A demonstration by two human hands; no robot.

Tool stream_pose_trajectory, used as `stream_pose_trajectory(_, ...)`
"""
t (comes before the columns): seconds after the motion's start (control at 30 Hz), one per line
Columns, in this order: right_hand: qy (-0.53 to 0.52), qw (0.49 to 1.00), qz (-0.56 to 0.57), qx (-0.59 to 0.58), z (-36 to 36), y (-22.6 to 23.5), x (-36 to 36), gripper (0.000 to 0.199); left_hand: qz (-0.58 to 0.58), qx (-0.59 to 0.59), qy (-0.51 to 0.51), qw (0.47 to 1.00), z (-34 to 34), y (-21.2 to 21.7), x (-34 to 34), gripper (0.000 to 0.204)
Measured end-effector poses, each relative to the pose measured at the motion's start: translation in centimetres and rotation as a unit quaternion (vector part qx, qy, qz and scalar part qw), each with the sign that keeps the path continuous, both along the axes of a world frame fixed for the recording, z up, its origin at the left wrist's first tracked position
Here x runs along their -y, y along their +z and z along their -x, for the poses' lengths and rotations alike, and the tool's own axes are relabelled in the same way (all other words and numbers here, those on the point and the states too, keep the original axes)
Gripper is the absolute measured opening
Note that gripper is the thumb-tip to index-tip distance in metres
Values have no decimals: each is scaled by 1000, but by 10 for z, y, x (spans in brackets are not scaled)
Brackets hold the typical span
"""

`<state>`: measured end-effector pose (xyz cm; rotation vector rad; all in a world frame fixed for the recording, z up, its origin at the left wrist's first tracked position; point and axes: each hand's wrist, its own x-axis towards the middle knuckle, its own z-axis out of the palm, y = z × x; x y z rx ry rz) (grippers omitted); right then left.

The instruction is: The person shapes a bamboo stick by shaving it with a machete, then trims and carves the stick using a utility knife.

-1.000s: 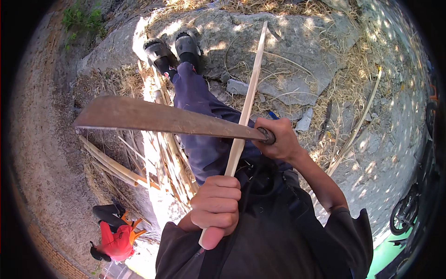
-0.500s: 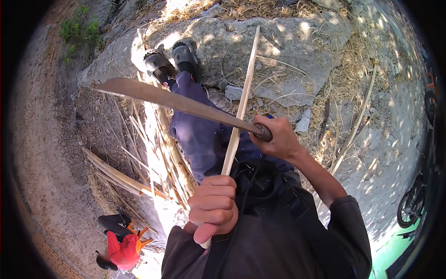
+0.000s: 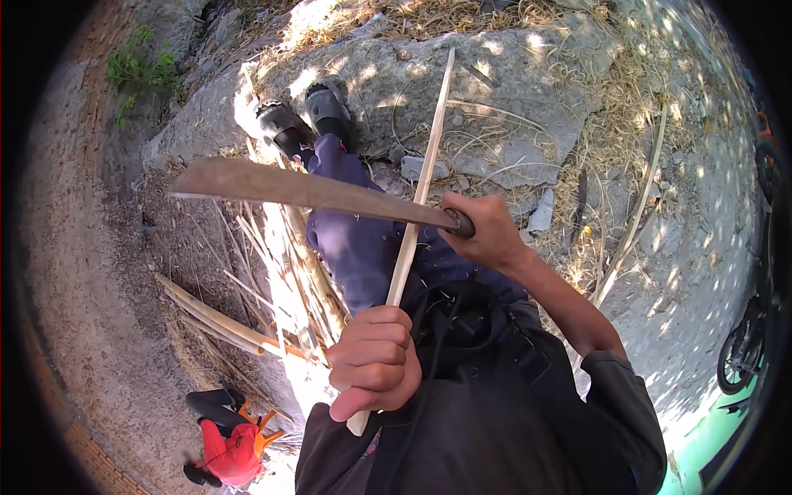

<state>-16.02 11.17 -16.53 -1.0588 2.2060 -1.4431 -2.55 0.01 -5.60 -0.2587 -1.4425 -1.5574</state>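
Note:
My left hand (image 3: 375, 360) is closed in a fist round the near end of a long, pale split strip (image 3: 427, 161), perhaps bamboo or wood. The strip slants up and away over my legs, and a short end pokes out below the fist. In my right hand (image 3: 487, 233) is the dark handle of a machete (image 3: 305, 190). Its broad, brownish blade points left and lies across the strip, a little beyond the middle of my lap. Whether the edge bites into the strip cannot be made out.
Split strips (image 3: 305, 280) lie in a heap left of my legs, with longer curved pieces (image 3: 219, 318) beside them. A concrete slab (image 3: 511, 107) strewn with shavings is ahead. Lower left, a person in red (image 3: 233, 454) sits on an orange chair. A motorcycle wheel (image 3: 740, 355) stands far right.
The machete's handle and my right hand have moved slightly nearer and left along the strip, and the blade lies more level. My left hand still grips the strip, turned a little.

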Motion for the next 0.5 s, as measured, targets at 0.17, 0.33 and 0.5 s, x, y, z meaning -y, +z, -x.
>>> stream_pose_trajectory(0.17,-59,996,-46,39,19,-21,12,28,-1,37,10,999,-2,0,2,74)
stream_pose_trajectory(0.33,-19,1000,18,-9,6,-9,3,24,-13,34,7,999,1,6,2,74)
stream_pose_trajectory(0.5,-99,994,-32,14,51,-60,21,22,-29,44,16,998,0,13,12,74)
